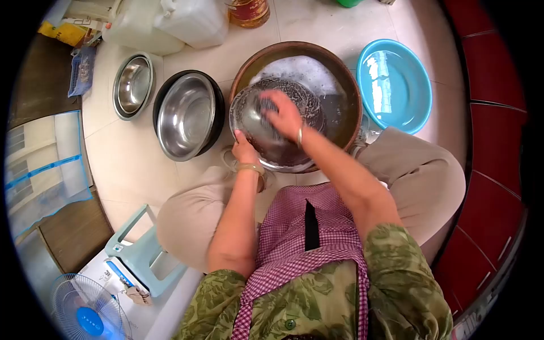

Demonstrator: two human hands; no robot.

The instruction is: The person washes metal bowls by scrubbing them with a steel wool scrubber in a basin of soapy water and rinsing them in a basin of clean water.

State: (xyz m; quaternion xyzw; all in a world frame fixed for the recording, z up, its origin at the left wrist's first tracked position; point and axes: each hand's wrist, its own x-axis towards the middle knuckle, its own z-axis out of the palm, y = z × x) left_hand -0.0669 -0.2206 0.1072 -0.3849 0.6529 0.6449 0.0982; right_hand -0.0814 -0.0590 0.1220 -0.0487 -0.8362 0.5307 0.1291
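Observation:
A metal basin [286, 153] streaked with suds rests tilted in a large brown tub [354, 122] of foamy water. Whether its inside or outside faces up, I cannot tell. My left hand [245, 149] is closed on the basin's near left rim, thumb on top. Over the basin's middle, my right hand [284, 118] presses a dark scouring pad [268, 115] against the soapy surface. Motion blurs that hand's fingers and the pad. White foam [300, 72] floats at the tub's far side.
Left of the tub stand stacked metal basins [186, 116] and a smaller metal bowl set [135, 85]. A blue basin [419, 107] of water sits right. White jugs [195, 22] and an amber bottle [249, 12] stand behind. Red cabinets [493, 136] line the right; a fan [90, 317] is lower left.

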